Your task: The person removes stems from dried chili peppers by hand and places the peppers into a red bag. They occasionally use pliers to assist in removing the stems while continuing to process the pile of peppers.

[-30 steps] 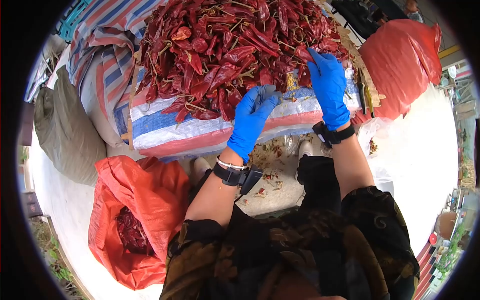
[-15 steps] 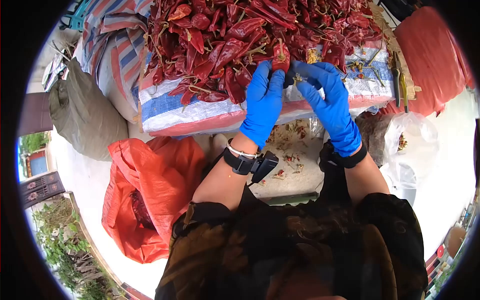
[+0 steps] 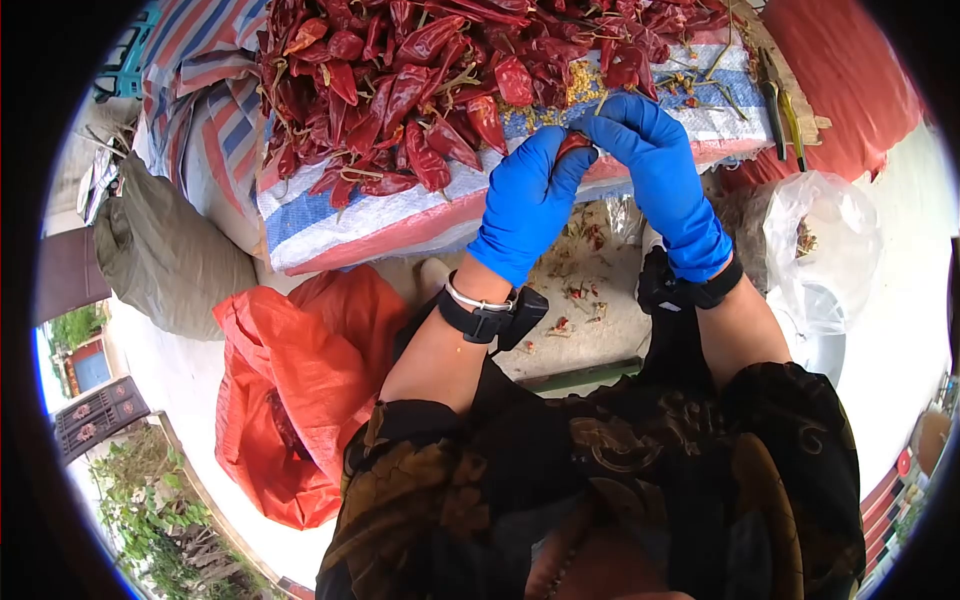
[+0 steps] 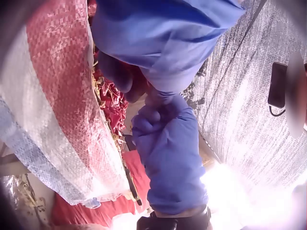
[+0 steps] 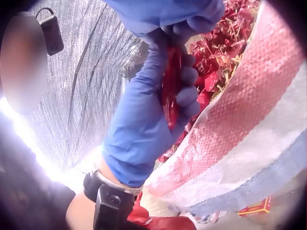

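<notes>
L grip [image 5: 141, 110], blue-gloved, holds red chilli [image 5: 171, 91]; R grip [image 5: 165, 10] at its top end. Chilli pile [image 5: 216, 60] + striped sheet [image 5: 230, 120] to rt, red box [image 5: 255, 206] btm rt.

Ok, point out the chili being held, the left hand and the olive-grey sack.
Chili [image 5: 171, 96]: right wrist view, middle of its red skin.
Left hand [image 3: 527, 205]: head view, back of the blue glove.
Olive-grey sack [image 3: 180, 255]: head view, middle of its side.
</notes>
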The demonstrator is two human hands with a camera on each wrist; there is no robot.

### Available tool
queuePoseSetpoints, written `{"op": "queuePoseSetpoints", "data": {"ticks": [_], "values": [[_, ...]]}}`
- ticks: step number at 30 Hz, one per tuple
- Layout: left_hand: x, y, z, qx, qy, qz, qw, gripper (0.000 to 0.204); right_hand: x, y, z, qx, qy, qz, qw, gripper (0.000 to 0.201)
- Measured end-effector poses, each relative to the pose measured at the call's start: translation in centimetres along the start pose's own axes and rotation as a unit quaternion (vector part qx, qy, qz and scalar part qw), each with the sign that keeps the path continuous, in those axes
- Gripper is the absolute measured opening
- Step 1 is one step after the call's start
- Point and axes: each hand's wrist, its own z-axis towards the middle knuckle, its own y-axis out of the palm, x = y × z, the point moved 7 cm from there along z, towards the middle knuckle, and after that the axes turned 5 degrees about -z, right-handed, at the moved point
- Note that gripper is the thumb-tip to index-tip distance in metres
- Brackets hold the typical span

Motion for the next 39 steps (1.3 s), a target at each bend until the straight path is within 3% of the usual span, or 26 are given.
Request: {"op": "queuePoseSetpoints", "data": {"ticks": [2,3,5,6,8,11,14,15,16,18,19,20,22,24,25,26,28,32,34,36,39], "values": [[-0.6,-0.2,-0.1,0.02,0.036,0.01,0.999,0.021,1.6,0.5,-0.3,-0.009,0.153,0.215,0.964,0.008],[-0.1,-0.5,-0.1,0.039,0.071,0.02,0.997,0.019,1.4,0.7,-0.4,-0.009,0.152,0.214,0.965,0.008],[0.4,-0.7,-0.2,0.05,0.098,-0.003,0.994,0.02,2.2,1.9,-1.0,-0.008,0.242,0.33,0.912,0.007],[1.1,-0.9,-0.2,0.06,0.125,-0.025,0.99,0.022,2.2,2.0,-0.9,-0.007,0.241,0.33,0.913,0.007],[1.5,-1.1,-0.2,0.053,0.133,-0.002,0.99,0.022,3.2,2.8,-1.4,-0.002,0.318,0.439,0.84,0.009],[2.0,-1.2,-0.1,0.043,0.157,0.039,0.986,0.021,4.4,3.3,-1.3,-0.073,0.331,0.487,0.805,0.016],[2.8,-0.6,-0.4,0.039,0.214,0.057,0.974,0.019,3.3,3.6,-1.4,-0.019,0.359,0.528,0.769,0.011],[3.4,-0.4,-0.8,0.039,0.254,0.06,0.965,0.018,3.5,3.3,-1.2,-0.019,0.359,0.528,0.769,0.011],[3.6,-0.3,-1.1,0.039,0.255,0.058,0.964,0.018,3.4,2.1,-0.2,0.001,0.308,0.518,0.798,0.011],[1.6,-0.8,-0.8,0.062,0.071,-0.049,0.994,0.017,3.2,-0.5,1.3,0.024,0.25,0.5,0.829,0.011],[0.3,-0.9,-0.8,0.082,0.027,-0.101,0.991,0.017,2.7,-4.4,2.0,0.123,0.159,0.319,0.926,0.012],[-0.1,-0.9,-0.7,0.08,0.031,-0.109,0.99,0.017,1.2,-7.9,2.4,0.213,0.058,0.117,0.968,0.015],[-0.8,-1.9,-0.7,0.148,-0.007,-0.14,0.979,0.026,-0.6,-11.7,3.5,0.253,-0.066,-0.135,0.956,0.017],[-0.6,-1.8,-0.4,0.153,-0.027,-0.182,0.971,0.029,0.6,-14.6,3.7,0.259,-0.065,-0.203,0.942,0.025],[-0.7,-1.7,-0.3,0.154,-0.038,-0.227,0.961,0.024,-0.7,-14.5,3.4,0.272,-0.136,-0.395,0.867,0.03],[-0.9,-1.5,-0.2,0.154,-0.049,-0.271,0.949,0.021,-1.6,-13.7,3.2,0.273,-0.201,-0.569,0.75,0.035],[-0.9,-1.2,-0.1,0.154,-0.06,-0.297,0.94,0.022,-2.3,-12.1,3.2,0.276,-0.182,-0.592,0.735,0.042],[-1.3,-0.8,-0.3,0.137,-0.081,-0.306,0.939,0.022,-1.5,-8.0,3.9,0.218,-0.189,-0.564,0.774,0.034],[-1.3,-0.6,-0.4,0.141,-0.089,-0.313,0.935,0.021,0.7,-7.3,4.6,0.148,-0.097,-0.592,0.787,0.021],[-1.5,-0.8,-0.4,0.147,-0.096,-0.32,0.931,0.02,0.5,-7.4,4.7,0.174,-0.122,-0.58,0.787,0.016],[-1.7,-1.0,-0.3,0.129,-0.098,-0.361,0.918,0.017,0.3,-8.2,4.9,0.21,-0.097,-0.519,0.823,0.017]]}}
